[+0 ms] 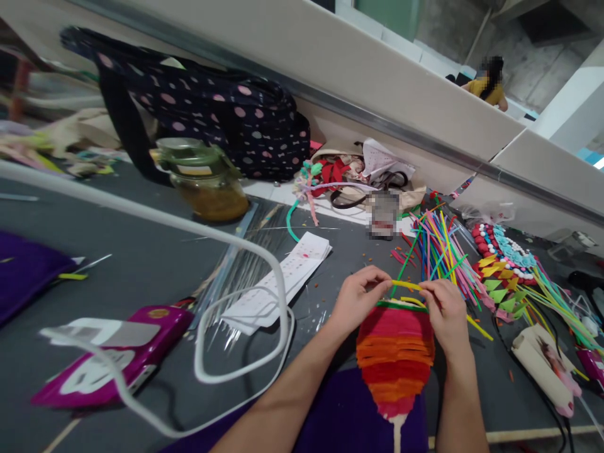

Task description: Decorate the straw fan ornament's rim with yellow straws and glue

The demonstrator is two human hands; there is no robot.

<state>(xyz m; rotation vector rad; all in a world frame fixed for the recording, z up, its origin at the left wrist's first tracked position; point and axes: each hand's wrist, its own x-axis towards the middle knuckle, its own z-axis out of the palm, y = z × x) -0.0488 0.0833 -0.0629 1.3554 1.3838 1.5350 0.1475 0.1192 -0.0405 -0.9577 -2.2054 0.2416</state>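
A short yellow pipe cleaner is stretched level between my two hands. My left hand pinches its left end between thumb and fingertips, and my right hand pinches the right end. Just below lies a paddle-shaped piece covered in crosswise bands of pink, orange and red, with a pale stem pointing towards me. A green strip crosses its top, with a bit of yellow above it. Under the piece is a dark purple cloth.
Loose coloured pipe cleaners lie beyond my right hand, near a beaded flower-like piece. At left are a magenta iron-like device, a looping white cable, a green-lidded jar, folded paper and a dotted bag.
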